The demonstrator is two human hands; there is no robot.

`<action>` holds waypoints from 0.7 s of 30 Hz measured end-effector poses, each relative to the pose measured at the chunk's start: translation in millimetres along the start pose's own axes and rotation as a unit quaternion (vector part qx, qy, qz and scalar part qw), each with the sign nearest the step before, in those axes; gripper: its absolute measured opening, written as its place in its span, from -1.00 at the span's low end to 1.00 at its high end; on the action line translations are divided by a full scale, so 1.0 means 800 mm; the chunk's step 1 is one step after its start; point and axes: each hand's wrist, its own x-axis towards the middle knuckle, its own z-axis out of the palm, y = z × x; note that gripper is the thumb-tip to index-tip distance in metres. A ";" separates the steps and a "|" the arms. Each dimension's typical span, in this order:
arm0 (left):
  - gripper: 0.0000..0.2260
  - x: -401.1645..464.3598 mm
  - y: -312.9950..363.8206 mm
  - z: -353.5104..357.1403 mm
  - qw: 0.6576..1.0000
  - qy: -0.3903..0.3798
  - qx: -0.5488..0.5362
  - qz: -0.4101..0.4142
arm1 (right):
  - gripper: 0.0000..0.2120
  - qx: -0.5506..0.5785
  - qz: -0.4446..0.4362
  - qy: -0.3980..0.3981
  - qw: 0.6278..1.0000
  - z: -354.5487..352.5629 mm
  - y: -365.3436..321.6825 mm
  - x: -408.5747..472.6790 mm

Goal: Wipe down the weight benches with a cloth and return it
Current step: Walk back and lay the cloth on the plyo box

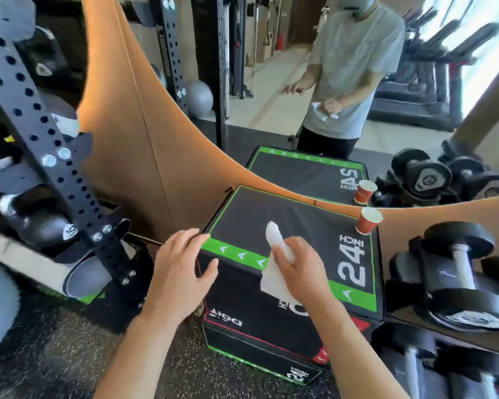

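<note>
Right hand [300,263] fingers clamped on cloth [274,254], cloth over near edge of box [300,214] top. Left hand [182,266] fingers apart, resting at box corner. Cup [368,220] on far corner. Judgement: cloth in hand; whether wiping or returning, cannot tell.

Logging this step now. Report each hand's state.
Left hand: open, fingers resting on the plyo box corner.
Right hand: holds the white cloth.

The plyo box [288,226] stands against the mirror [271,90] behind it. On the box's far right corner stands a paper cup [368,221]. Dumbbells [458,272] lie right of the box, a perforated rack upright [55,156] to its left.
</note>
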 end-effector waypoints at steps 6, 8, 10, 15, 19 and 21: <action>-0.58 0.054 -0.013 0.037 0.996 -0.038 -0.063 0.039 | -0.69 -0.040 0.061 0.004 0.997 0.006 0.025 0.015; -0.58 0.072 -0.013 0.058 0.995 -0.057 -0.077 0.043 | -0.72 -0.054 0.074 0.010 0.996 0.005 0.041 0.027; -0.59 0.092 -0.010 0.080 0.993 -0.073 -0.083 0.045 | -0.76 -0.068 0.086 0.010 0.994 0.006 0.062 0.040; -0.59 0.136 0.017 0.143 0.988 -0.104 -0.095 0.067 | -0.76 -0.078 0.118 0.003 0.990 0.012 0.126 0.072; -0.59 0.170 0.031 0.189 0.984 -0.142 -0.075 0.073 | -0.76 -0.062 0.135 -0.001 0.989 0.022 0.170 0.099; -0.60 0.186 0.040 0.208 0.983 -0.152 -0.072 0.076 | -0.76 -0.058 0.147 -0.003 0.987 0.028 0.190 0.113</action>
